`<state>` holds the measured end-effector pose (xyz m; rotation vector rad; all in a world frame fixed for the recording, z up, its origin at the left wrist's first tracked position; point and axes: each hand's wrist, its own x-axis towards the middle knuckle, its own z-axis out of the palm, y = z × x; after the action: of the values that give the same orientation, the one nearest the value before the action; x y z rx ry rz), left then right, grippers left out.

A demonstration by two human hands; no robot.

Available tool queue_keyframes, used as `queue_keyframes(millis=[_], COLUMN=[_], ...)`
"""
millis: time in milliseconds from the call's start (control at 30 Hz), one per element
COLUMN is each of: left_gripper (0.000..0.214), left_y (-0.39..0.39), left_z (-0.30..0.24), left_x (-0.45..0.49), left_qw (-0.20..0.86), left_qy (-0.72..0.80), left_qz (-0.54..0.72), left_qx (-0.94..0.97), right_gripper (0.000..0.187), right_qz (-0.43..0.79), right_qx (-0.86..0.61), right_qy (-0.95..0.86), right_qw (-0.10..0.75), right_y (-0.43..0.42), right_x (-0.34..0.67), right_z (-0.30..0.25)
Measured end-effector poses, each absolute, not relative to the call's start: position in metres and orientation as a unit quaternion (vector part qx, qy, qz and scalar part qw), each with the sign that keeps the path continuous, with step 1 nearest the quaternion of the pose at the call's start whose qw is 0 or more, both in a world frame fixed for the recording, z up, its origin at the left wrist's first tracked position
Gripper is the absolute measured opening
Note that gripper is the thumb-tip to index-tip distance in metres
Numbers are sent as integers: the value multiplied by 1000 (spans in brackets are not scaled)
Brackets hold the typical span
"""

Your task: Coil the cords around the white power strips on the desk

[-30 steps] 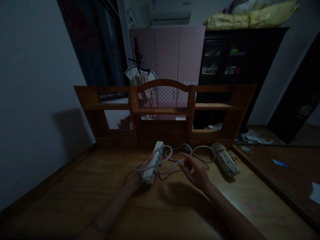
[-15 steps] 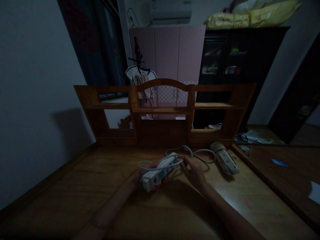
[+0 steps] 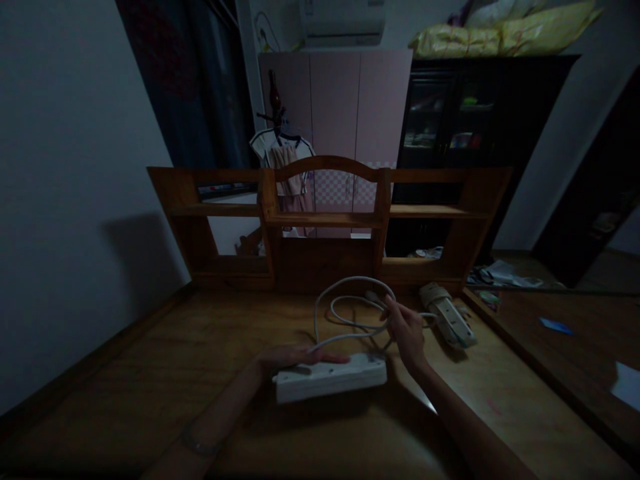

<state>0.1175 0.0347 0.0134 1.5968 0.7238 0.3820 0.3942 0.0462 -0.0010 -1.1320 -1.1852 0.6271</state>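
Observation:
A white power strip [image 3: 333, 385] is held just over the wooden desk, its long side facing me. My left hand [image 3: 305, 357] grips it from behind, with fingers lying along its upper face. Its grey-white cord [image 3: 350, 279] rises in loose loops behind the strip. My right hand [image 3: 406, 330] pinches the cord to the right of the strip, fingertips closed on it. Farther right lies a second power strip [image 3: 453, 323], with its cord wrapped around one end, apart from both hands.
The wooden desk [image 3: 175, 360] carries a shelf unit [image 3: 327, 220] along its back edge. A wall [image 3: 75, 200] borders it on the left. Beyond the desk's right edge, a lower brown surface bears a blue card [image 3: 556, 326] and white paper [image 3: 629, 385].
The power strip has turned from slanting away to lying crosswise, and has come nearer. My right hand has moved right and up, drawing a wider loop of cord off the strip.

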Motion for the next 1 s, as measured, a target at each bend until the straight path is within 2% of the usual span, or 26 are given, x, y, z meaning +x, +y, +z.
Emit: queue_keyframes(millis=[100,300,433,600,700,767,833,933,1000], left_gripper=[52,72,73,62,65,68,63,51,56], left_y=[33,41,45,38,25,10,-7,-31,-40], left_z=[12,-8,-12,0,18,34,48,58,56], left_x=[117,124,126,116,105,97,90,82,78], left_qw=[624,806,842,820,805,784,720,541,429], left_qy=[309,304,287,297,328,360,411,487,501], left_qz=[118,118,125,142,169,194,259,431,568], left_qx=[708,494,440,469,464,467,495,532,493], right_gripper=[43,33,33,33,32,33,34,36,36], right_qz=[384,559,560,532,532,538,547,559,560], right_qx=[-460,-330,-326,-336,-325,-314,-299,-262,-255], right_qy=[-462,-400,-404,-466,-490,-496,-499,-496,-496], right_qw=[654,648,645,622,610,604,602,610,613], right_y=[53,66,70,70,65,59,48,24,5], right_x=[396,399,403,405,403,402,400,394,390], right_z=[-4,-4,-1,0,5,12,22,38,43])
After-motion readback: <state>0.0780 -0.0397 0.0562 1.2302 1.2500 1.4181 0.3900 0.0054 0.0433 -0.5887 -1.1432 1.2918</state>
